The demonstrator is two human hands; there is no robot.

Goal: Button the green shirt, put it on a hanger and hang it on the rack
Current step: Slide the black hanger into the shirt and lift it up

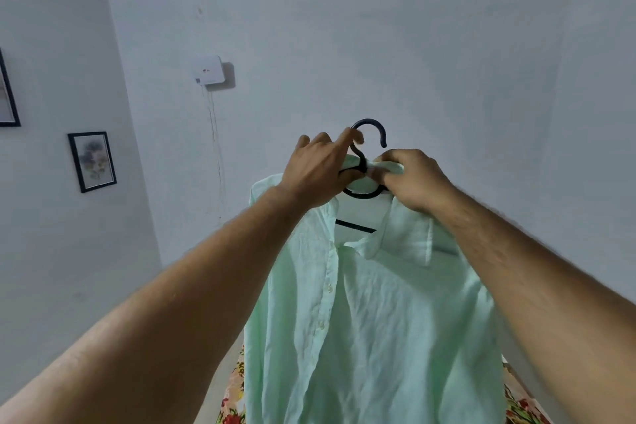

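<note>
Near the middle of the frame, raised before a pale wall, the black hanger point(373, 129) carries the green shirt point(378, 320), which hangs to the lower edge with its placket closed below an open collar. The left hand point(320, 172) grips the hanger's neck just under the hook, and the right hand point(416, 179) pinches a fold of collar fabric beside it. At left, a framed picture point(92, 161) and a white box point(210, 69) sit on the wall.
</note>
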